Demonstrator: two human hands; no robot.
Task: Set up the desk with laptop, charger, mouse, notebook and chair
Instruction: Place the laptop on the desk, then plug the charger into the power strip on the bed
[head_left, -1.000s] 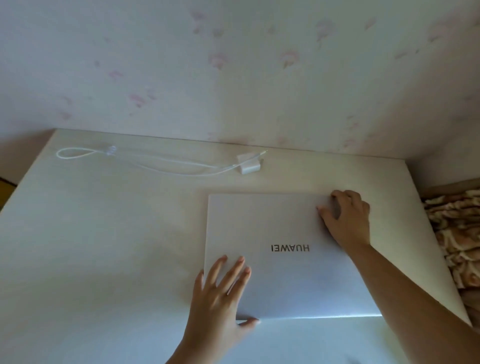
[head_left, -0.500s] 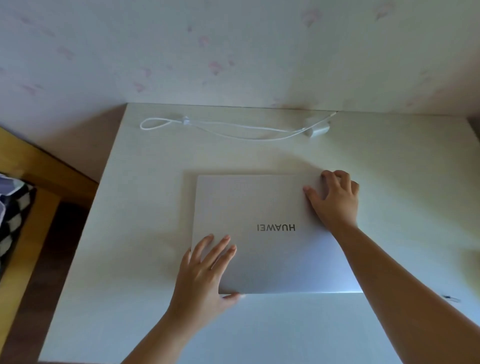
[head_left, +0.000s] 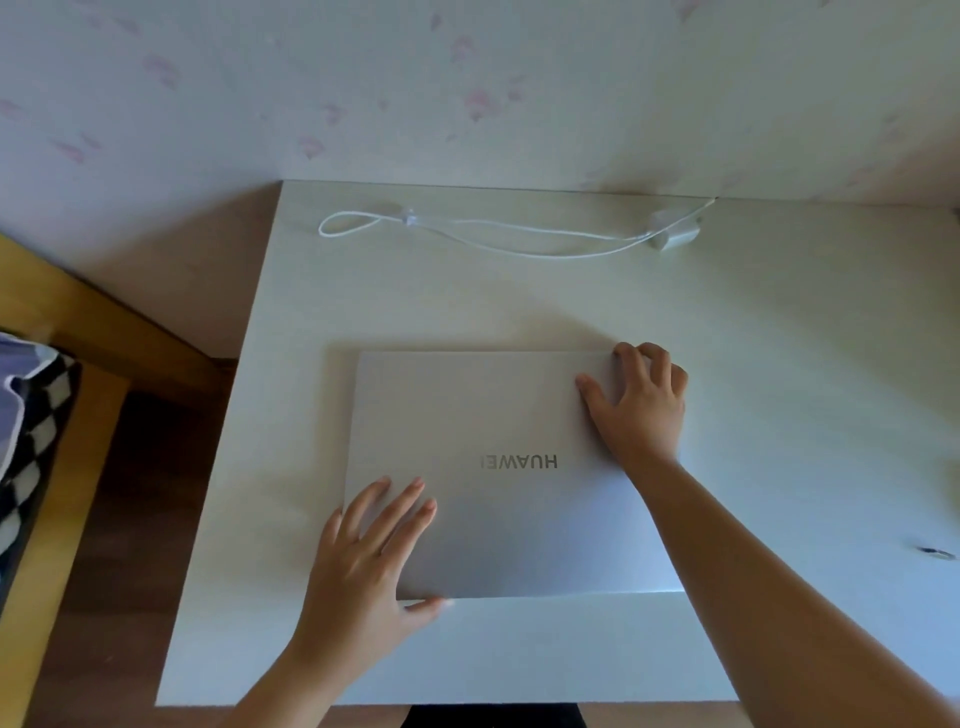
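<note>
Laptop, lid shut, lies flat near the middle of the white desk, its long axis running left to right and its logo reading upside down from the wearer's side. The left hand rests open on the near-left corner, fingers spread on the lid, thumb at the front edge. The right hand curls over the far-right corner. Both hands touch the lid; neither is nearer. The charger and its looped cable lie well apart along the desk's far edge, by the wall.
</note>
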